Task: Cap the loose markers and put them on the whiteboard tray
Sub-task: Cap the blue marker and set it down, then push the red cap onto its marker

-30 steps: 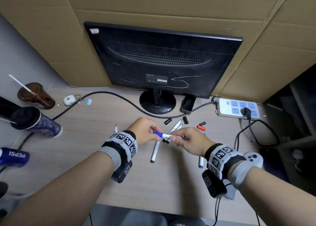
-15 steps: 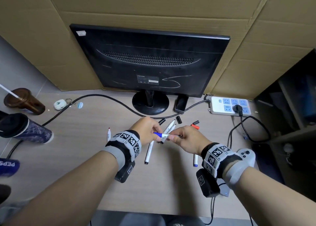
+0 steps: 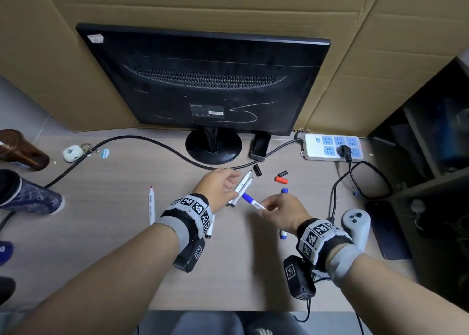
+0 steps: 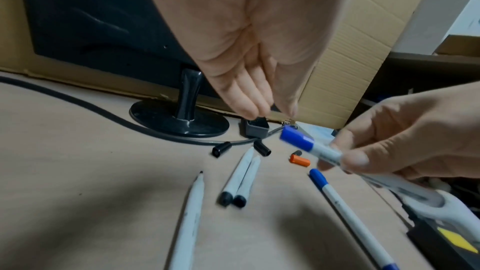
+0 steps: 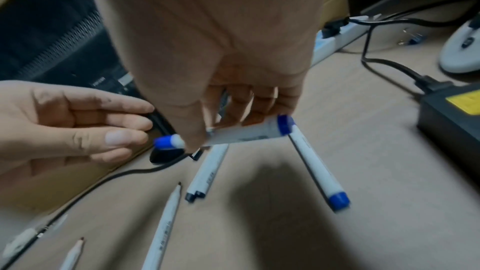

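Observation:
My right hand (image 3: 265, 205) pinches a white marker (image 3: 253, 203) with its blue cap (image 4: 296, 141) on, just above the desk. My left hand (image 3: 234, 182) hovers a little to the left of the cap, fingers relaxed and holding nothing. Two uncapped black markers (image 3: 242, 186) lie side by side under it. A third uncapped black one (image 4: 189, 219) lies nearer me. A capped blue marker (image 5: 314, 163) lies beneath my right hand. An uncapped red marker (image 3: 151, 205) lies to the left. Two black caps (image 4: 221, 149) and a red cap (image 3: 281, 179) lie loose. No whiteboard tray is in view.
A monitor (image 3: 203, 80) on a round base (image 3: 213, 149) stands behind the markers, with a black cable (image 3: 142, 141) across the desk. A power strip (image 3: 332, 148), a grey controller (image 3: 355, 225) and a black power brick (image 5: 451, 114) sit right. Cups (image 3: 28, 195) stand left.
My left hand has let go of the blue cap end and drawn back to the left. The right hand alone now holds the capped blue marker, slightly lower and to the right.

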Motion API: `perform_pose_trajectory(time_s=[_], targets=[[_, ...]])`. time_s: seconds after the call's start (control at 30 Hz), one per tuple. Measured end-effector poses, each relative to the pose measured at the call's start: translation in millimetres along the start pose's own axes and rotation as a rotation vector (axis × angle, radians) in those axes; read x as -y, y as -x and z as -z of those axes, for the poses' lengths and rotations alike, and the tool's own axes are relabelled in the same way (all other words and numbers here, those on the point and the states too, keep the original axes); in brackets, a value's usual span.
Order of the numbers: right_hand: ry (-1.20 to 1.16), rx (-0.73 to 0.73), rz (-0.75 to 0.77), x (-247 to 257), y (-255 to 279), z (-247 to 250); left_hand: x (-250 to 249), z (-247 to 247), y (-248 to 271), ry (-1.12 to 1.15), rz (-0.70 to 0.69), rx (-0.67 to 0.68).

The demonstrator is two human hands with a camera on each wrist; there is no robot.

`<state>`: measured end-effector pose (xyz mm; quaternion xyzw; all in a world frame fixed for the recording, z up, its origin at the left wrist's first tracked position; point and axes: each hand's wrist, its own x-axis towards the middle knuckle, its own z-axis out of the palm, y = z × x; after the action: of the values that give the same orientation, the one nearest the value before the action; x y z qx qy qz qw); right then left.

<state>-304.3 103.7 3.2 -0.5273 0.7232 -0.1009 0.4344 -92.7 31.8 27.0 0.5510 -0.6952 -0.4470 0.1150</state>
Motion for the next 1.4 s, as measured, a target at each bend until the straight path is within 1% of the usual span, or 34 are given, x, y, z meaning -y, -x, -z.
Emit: perform_pose_trajectory(time_s=[0.07,0.1,0.2,0.33,0.53,0.7,0.77,0.87,0.97,1.23,1.4], targets=[[0.062,-0.034,-0.117,-10,-3,-8,14,-5,1,-0.076,0.023,-0.016],[0.090,-0.049,-0.148,-14,-4,-12,19,-7,3,-0.097,0.044,-0.018],[0.194,-0.087,-0.191,-22,-11,-26,35,-12,12,-0.157,0.113,-0.024],[0.250,-0.157,-0.258,-31,-23,-38,58,-17,20,-0.134,0.182,-0.046],[0.229,-0.189,-0.240,-30,-37,-32,71,-5,20,-0.152,0.219,-0.049],[0.135,-0.329,-0.178,-17,-50,-18,78,16,12,-0.229,0.256,-0.088],[0.172,-0.368,-0.194,-15,-56,-13,83,23,11,-0.248,0.280,-0.107],[0.260,-0.370,-0.240,-17,-66,-7,91,28,11,-0.241,0.313,-0.100],[0.298,-0.371,-0.286,-23,-73,-6,96,26,7,-0.212,0.313,-0.064],[0.250,-0.363,-0.338,-36,-89,-3,90,11,-16,-0.174,0.273,0.022],[0.199,-0.383,-0.296,-37,-90,-2,93,13,-22,-0.167,0.275,0.029]])
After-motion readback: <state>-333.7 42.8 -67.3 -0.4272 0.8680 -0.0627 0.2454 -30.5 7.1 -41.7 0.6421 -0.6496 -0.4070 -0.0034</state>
